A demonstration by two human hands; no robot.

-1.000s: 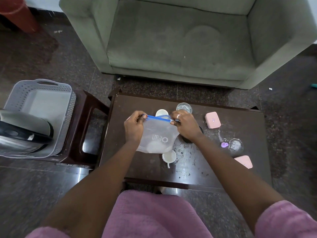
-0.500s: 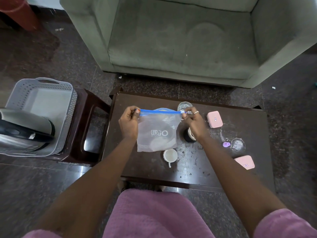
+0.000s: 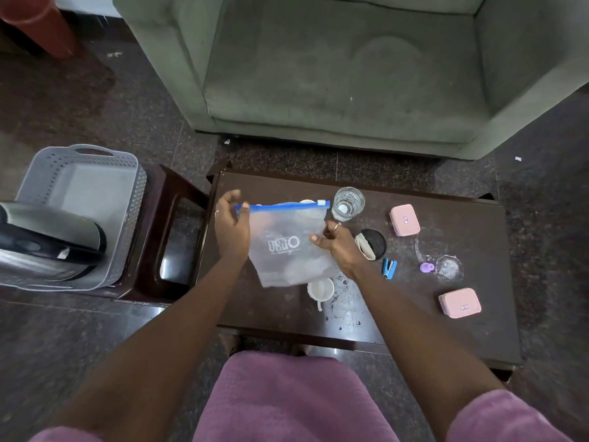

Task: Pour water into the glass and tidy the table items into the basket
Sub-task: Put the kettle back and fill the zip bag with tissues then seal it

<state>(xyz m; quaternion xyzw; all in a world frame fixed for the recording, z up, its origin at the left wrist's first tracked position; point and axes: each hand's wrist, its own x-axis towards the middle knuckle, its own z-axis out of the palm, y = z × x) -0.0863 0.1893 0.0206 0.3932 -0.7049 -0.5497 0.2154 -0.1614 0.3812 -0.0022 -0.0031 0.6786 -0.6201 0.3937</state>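
A clear zip bag (image 3: 287,244) with a blue seal hangs over the dark table (image 3: 446,330). My left hand (image 3: 231,226) pinches the seal's left end. My right hand (image 3: 336,242) touches the bag's right edge, lower down, with fingers loosely curled. Something pale lies inside the bag's bottom. A glass (image 3: 348,204) holding water stands just behind the bag's right corner. The grey perforated basket (image 3: 95,173) sits on a stool to the left, with a steel kettle (image 3: 47,237) in it.
On the table lie two pink boxes (image 3: 404,219) (image 3: 460,303), a black round lid (image 3: 373,244), a blue clip (image 3: 389,268), a purple cap (image 3: 426,267), a clear lid (image 3: 449,266) and a white cup (image 3: 320,290). A green sofa (image 3: 350,74) stands behind.
My right hand left the seal's right end and dropped to the bag's side. The bag swung left and tilted, baring the black lid and blue clip.
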